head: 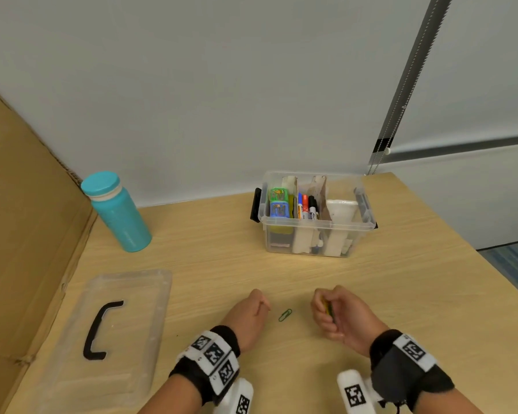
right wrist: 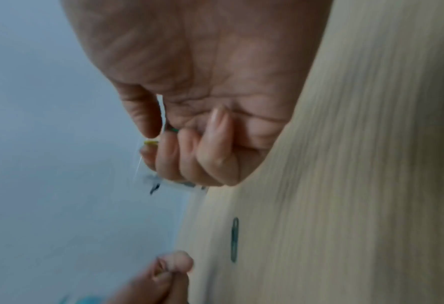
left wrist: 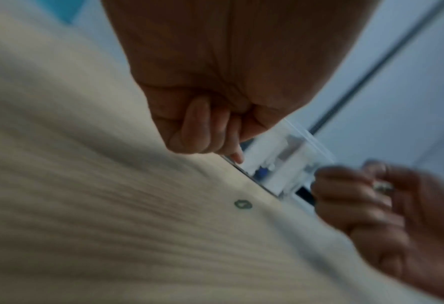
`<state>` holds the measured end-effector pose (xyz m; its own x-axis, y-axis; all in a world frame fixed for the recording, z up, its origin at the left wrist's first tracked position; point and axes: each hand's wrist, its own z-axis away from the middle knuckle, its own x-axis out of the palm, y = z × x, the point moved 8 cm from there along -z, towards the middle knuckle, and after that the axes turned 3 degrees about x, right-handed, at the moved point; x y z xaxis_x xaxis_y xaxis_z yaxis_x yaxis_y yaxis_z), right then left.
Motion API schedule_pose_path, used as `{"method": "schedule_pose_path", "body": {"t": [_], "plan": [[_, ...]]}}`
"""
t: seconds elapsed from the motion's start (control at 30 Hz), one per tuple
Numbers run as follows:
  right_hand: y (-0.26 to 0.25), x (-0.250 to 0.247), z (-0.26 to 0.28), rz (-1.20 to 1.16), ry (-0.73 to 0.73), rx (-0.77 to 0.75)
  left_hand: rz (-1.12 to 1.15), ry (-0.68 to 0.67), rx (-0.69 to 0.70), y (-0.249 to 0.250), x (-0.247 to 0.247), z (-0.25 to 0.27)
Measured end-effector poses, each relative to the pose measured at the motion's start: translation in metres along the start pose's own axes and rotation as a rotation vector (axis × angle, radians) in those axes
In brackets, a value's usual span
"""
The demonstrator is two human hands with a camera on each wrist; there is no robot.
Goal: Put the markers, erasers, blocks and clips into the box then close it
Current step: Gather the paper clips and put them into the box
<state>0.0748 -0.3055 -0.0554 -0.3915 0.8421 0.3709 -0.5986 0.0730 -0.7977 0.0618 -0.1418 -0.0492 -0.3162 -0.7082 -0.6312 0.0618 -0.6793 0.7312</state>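
Note:
A green paper clip (head: 285, 315) (left wrist: 243, 204) (right wrist: 234, 239) lies flat on the wooden table between my two hands. My right hand (head: 331, 313) (right wrist: 179, 148) is a fist just right of it and grips small clips, a yellow one (right wrist: 150, 142) and a green one (right wrist: 174, 129) showing between thumb and fingers. Just left of the clip, my left hand (head: 256, 309) (left wrist: 203, 127) has its fingers curled, with nothing visible in it. The clear box (head: 281, 243) stands open farther back and holds markers (head: 305, 206), erasers and white pieces between cardboard dividers.
The clear lid (head: 132, 291) with its black handle (head: 100, 330) lies flat at the near left. A teal bottle (head: 117, 210) stands at the back left beside a cardboard wall (head: 18, 234). The table's right edge runs diagonally past the box.

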Motion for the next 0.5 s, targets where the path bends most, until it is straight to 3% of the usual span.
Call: {"method": "schedule_pose_path", "body": {"t": [0.1, 0.27, 0.5], "plan": [[-0.006, -0.023, 0.004, -0.135, 0.096, -0.029, -0.253, -0.002, 0.019, 0.011, 0.009, -0.008], [-0.006, -0.05, 0.006, -0.106, 0.245, -0.003, -0.351, -0.08, -0.079, 0.013, 0.023, -0.021], [-0.017, -0.067, 0.012, 0.258, 0.308, 0.086, -0.368, -0.125, -0.106, 0.009, 0.024, -0.026]]}}
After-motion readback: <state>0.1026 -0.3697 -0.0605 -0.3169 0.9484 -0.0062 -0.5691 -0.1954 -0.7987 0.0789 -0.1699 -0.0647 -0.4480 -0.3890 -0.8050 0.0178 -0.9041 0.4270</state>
